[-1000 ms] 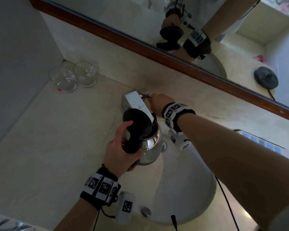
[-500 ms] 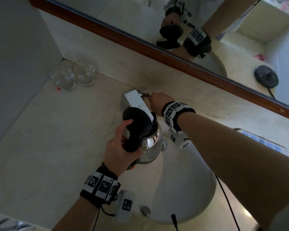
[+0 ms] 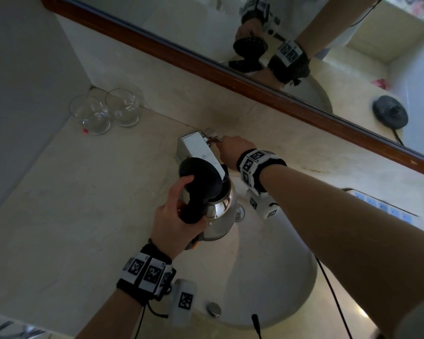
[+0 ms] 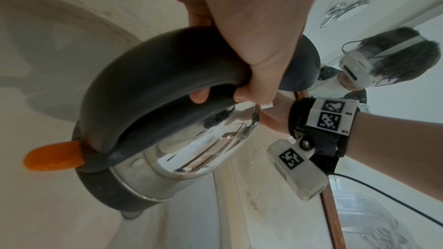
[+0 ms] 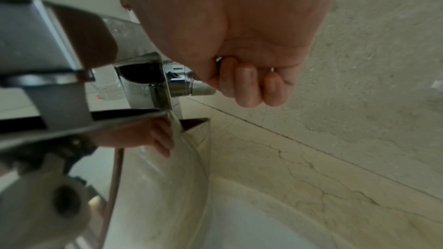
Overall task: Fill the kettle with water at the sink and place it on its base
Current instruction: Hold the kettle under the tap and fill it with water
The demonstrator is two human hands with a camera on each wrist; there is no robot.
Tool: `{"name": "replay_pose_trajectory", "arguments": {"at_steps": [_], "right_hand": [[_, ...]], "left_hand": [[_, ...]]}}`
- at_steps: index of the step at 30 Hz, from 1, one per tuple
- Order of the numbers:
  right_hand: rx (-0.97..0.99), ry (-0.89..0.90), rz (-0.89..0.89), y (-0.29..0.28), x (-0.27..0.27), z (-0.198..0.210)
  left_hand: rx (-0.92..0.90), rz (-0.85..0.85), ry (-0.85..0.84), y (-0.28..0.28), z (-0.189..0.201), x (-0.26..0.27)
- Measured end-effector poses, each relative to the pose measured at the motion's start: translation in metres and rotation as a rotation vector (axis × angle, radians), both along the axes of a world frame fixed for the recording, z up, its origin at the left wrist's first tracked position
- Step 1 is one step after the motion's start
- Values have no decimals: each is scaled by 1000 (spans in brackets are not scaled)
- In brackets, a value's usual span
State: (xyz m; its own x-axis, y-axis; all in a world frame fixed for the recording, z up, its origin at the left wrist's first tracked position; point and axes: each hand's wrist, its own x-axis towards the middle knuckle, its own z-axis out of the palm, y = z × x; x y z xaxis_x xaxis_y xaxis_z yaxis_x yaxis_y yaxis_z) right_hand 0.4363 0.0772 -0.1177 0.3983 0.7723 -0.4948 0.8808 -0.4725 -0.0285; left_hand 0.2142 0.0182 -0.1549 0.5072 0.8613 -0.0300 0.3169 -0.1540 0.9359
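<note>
A steel kettle [image 3: 222, 216] with a black handle [image 4: 153, 82] and an orange switch [image 4: 54, 157] hangs over the sink basin [image 3: 274, 272], its black lid [image 3: 201, 177] up, right under the flat chrome tap spout [image 3: 201, 152]. My left hand [image 3: 174, 221] grips the handle. My right hand [image 3: 233, 148] reaches past the kettle, and its curled fingers [image 5: 249, 86] hold the small tap lever [image 5: 202, 88] at the tap's right side. A sheet of water [image 5: 189, 149] runs off the spout's edge. The kettle's black base shows only as a reflection in the mirror [image 3: 389, 112].
Two empty glasses [image 3: 108, 111] stand in the back left corner of the beige stone counter [image 3: 71, 216]. A wood-framed mirror [image 3: 230, 69] runs along the back wall. The drain plug [image 3: 239, 212] lies in the basin, a round button [image 3: 213, 309] at its front rim. A white tray [image 3: 382, 206] sits at right.
Hardly anything has shifted; the kettle stays under the spout and my right hand stays on the tap lever.
</note>
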Motion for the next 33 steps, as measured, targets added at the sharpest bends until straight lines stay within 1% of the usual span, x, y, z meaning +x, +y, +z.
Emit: {"name": "replay_pose_trajectory", "arguments": {"at_steps": [13,30,33], "right_hand": [[4,-8,10,0,1,0],[-13,-6,-6,1,-3,6],[-31,31,4,0,-9,8]], "left_hand": [[57,-4,41,2,-1,1],[61,-14,-16,2,0,1],[55,-15,-7,3,-1,1]]}}
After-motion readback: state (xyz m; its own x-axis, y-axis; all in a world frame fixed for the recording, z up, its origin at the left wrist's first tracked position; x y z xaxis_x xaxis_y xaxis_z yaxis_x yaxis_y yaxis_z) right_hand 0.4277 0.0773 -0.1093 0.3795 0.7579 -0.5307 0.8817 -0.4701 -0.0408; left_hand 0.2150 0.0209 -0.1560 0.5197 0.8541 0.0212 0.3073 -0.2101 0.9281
